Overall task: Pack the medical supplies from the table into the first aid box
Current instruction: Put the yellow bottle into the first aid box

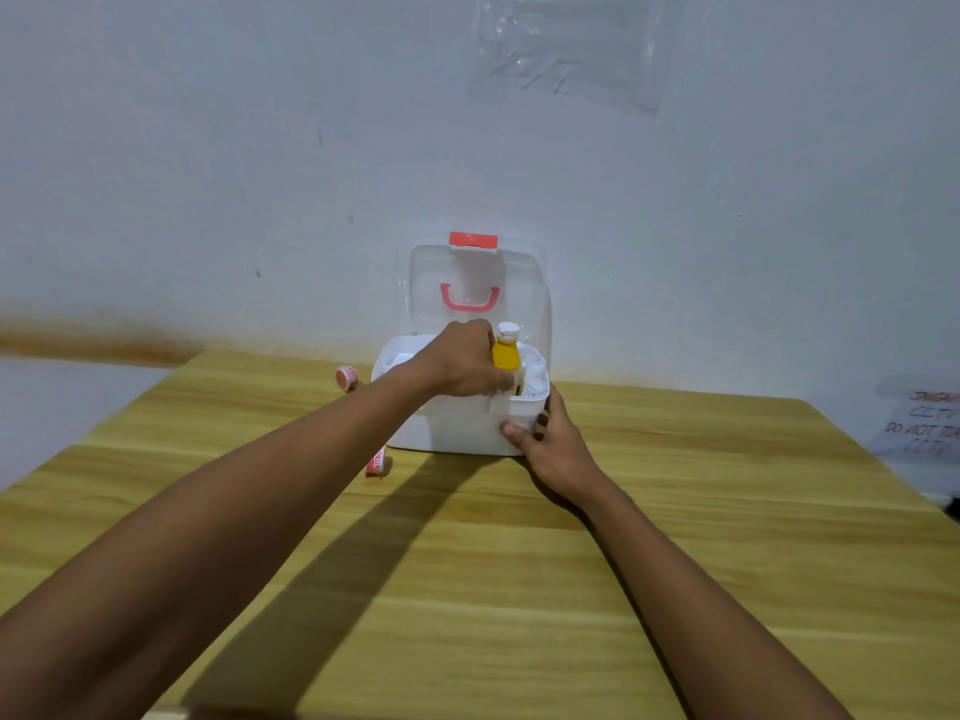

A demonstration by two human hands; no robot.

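A white first aid box stands on the wooden table against the wall, its clear lid with a pink handle raised upright. My left hand reaches over the box's open top and grips a yellow bottle with a white cap, held upright just inside the right part of the box. My right hand clasps the box's front right corner. A small red-and-white roll lies left of the box. A red-and-white tube lies by the box's front left corner.
The wooden table stretches toward me from the box. A white wall rises directly behind the box. A paper with handwriting hangs at the far right, beyond the table's right edge.
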